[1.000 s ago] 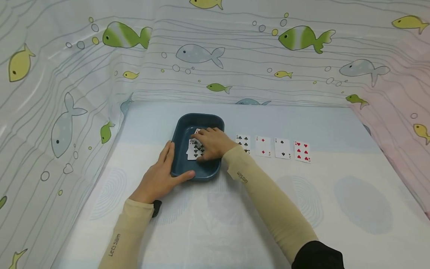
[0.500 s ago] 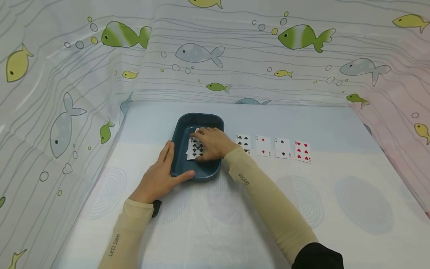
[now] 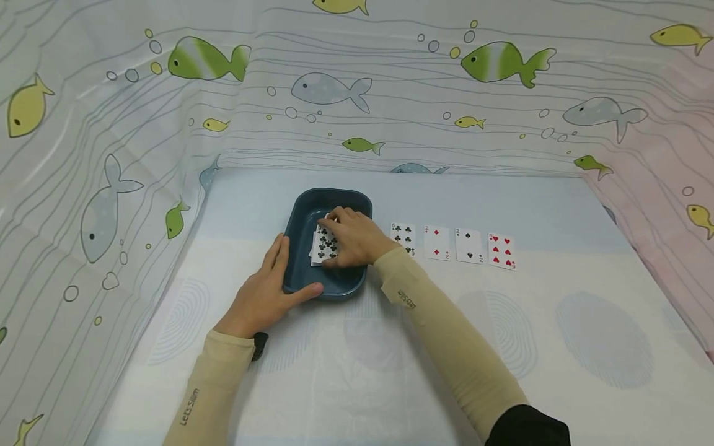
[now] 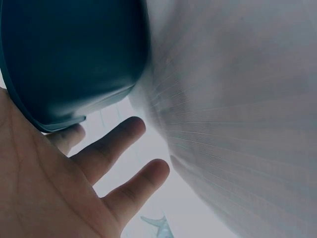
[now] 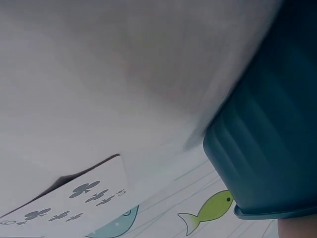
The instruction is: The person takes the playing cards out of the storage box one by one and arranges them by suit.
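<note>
Barely shifted since before — right hand (image 3: pixel 354 238) pinching the clubs card (image 3: pixel 325 246) inside the blue tray (image 3: pixel 304 214), left hand (image 3: pixel 268 291) flat, bracing its rim; could drag neighbouring cards out — loose stack.

Dark teal tray (image 3: pixel 304 210), seemingly ribbed

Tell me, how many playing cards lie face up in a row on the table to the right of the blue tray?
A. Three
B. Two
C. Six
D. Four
D: the head view shows four cards side by side right of the blue tray: a clubs card, a two of diamonds, a two of spades and a hearts card.
</note>
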{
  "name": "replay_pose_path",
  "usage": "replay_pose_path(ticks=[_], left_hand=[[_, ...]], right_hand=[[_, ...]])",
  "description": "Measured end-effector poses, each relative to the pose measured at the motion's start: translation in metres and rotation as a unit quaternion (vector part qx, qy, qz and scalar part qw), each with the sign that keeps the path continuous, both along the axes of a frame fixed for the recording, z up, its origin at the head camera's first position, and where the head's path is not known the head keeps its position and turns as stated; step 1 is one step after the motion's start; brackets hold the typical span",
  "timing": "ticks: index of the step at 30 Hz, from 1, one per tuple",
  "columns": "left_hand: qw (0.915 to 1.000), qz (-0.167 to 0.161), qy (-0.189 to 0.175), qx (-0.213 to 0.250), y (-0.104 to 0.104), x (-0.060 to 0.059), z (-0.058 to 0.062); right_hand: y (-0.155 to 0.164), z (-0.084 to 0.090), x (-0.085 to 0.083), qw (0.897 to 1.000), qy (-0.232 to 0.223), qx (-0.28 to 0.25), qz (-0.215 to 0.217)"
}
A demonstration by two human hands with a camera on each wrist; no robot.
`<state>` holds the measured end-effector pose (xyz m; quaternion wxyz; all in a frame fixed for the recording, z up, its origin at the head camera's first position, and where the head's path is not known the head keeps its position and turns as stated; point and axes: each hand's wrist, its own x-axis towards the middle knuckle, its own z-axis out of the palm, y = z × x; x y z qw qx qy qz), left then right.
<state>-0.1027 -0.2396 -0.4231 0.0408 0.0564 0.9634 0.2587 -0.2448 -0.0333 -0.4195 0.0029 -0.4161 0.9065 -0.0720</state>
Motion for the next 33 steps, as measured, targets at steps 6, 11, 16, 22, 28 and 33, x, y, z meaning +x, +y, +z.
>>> replay_pose_path(ticks=[6,11,16,22,28,33], left_hand=[[1.0,0.001,-0.001,0.0,0.0001,0.0,-0.0004],[1.0,0.002,-0.004,0.0,0.0003,-0.0001,-0.0004],[1.0,0.001,-0.004,-0.001,0.0004,-0.0006,-0.0003],[1.0,-0.001,-0.005,-0.001,0.0,-0.0004,-0.0002],[1.0,0.0,-0.006,0.0,0.0001,0.0,-0.0004],[1.0,0.002,-0.009,0.001,0.0004,-0.0004,-0.0004]], right_hand=[[0.0011,-0.0009,0.0,1.0,0.007,-0.016,0.001],[0.0015,-0.0021,-0.0003,1.0,0.001,-0.02,0.003],[0.0023,-0.0023,0.0002,1.0,-0.013,-0.022,0.006],[0.0036,-0.0009,0.0015,0.999,-0.013,-0.03,0.01],[0.0042,-0.0014,0.0013,0.999,0.0,-0.046,0.011],[0.0061,-0.0034,0.0014,0.997,0.005,-0.073,0.016]])
